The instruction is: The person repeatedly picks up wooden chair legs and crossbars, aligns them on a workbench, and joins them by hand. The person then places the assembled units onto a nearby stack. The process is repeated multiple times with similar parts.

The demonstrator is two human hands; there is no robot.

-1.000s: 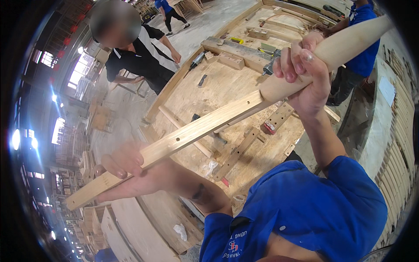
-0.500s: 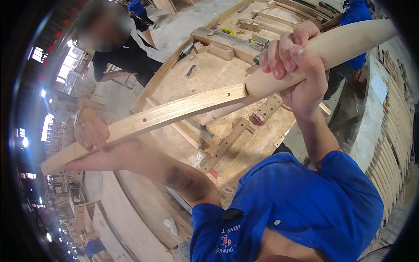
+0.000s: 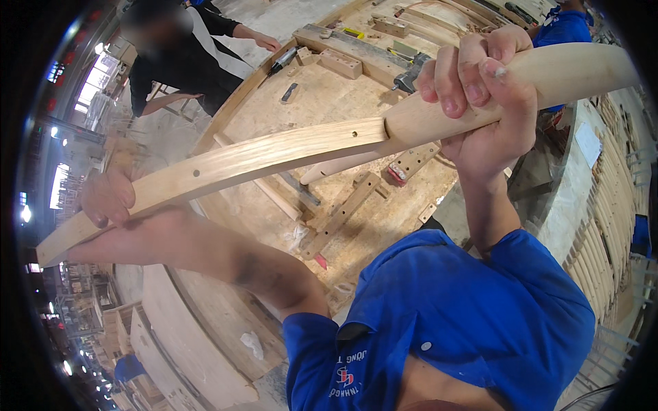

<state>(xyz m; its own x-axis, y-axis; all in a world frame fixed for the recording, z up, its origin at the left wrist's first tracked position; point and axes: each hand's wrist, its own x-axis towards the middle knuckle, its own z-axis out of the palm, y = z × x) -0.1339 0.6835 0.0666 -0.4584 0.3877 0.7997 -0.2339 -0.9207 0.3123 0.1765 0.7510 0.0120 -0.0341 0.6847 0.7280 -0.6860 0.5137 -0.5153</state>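
A pale, gently curved wooden slat (image 3: 267,159) with dark holes runs across the view. Its right end meets a thick, rounded wooden piece (image 3: 582,72), which has a narrower tapered prong (image 3: 343,166) below the slat. My right hand (image 3: 490,103) is closed round the thick piece, thumb and fingertips showing. Toward the slat's far left end, my left hand (image 3: 110,195) grips it, fingers curled over the upper edge. The wood is held up above a workbench (image 3: 377,226).
On the bench lie a drilled wooden block (image 3: 349,212), a power tool (image 3: 411,74), another tool (image 3: 282,60) and a small dark tool (image 3: 289,92). A person in black (image 3: 178,75) stands at its far left. Several curved wooden parts (image 3: 582,253) line the right side.
The slat and thick piece have shifted a little in view, with the slat's left end moving left and both hands still gripping. The person in black now has a hand at the bench edge.
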